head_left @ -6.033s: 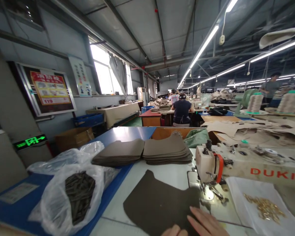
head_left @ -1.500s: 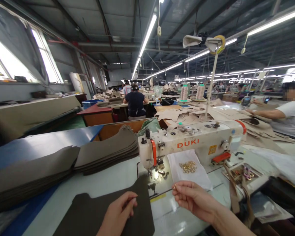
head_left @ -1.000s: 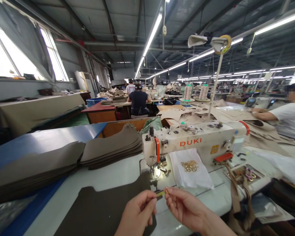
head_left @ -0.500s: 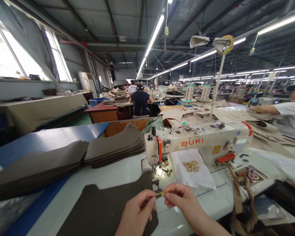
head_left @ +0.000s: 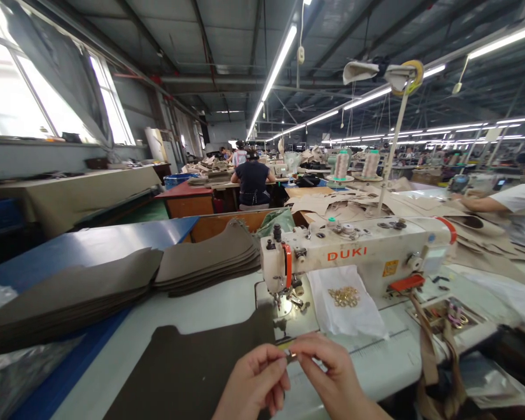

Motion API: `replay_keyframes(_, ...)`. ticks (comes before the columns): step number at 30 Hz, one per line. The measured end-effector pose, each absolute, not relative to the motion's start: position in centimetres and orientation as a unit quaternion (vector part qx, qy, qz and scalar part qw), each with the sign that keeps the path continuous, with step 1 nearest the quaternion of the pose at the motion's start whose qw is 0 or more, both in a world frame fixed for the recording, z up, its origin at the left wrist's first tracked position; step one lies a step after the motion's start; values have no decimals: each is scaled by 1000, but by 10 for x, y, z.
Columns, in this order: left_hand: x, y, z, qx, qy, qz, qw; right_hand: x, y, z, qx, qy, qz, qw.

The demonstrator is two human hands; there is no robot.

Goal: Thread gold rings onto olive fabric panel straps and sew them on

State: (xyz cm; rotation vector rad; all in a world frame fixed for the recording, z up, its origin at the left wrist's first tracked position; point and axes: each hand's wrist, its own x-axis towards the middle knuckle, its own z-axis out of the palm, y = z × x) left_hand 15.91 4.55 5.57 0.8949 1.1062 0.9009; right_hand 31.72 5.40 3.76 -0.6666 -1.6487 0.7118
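"DUKI" read in red on the sewing machine [head_left: 359,256], centre frame. Below it, left hand [head_left: 256,385] and right hand [head_left: 332,373] each kept a narrow grip on a small metal ring [head_left: 291,354]. Dark cut piece [head_left: 192,373] lay lower left on the table [head_left: 219,303]; loose rings [head_left: 345,296] just right.

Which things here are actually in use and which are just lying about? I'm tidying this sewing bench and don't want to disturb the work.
In use:
left hand and right hand, pinching a small metal piece
dark cut panel under the left hand
sewing machine
gold rings on white cloth

Lying about:
stacked panels
thread cones
parts tray
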Motion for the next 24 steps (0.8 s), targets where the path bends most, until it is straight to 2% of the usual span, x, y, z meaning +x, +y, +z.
replay_keyframes(6,155,45,56,419,491,400,650,320,53,45,-310,-646,442,540)
replay_keyframes(10,152,44,54,466,492,394,621,316,59,41,-316,-553,545,546)
replay_keyframes(14,149,41,56,507,501,400,576,314,63,40,-342,-470,631,513)
replay_keyframes(19,145,39,61,551,501,393,540,321,62,53,-351,-454,682,453)
replay_keyframes(24,143,40,61,562,474,368,570,324,62,57,-333,-476,693,427)
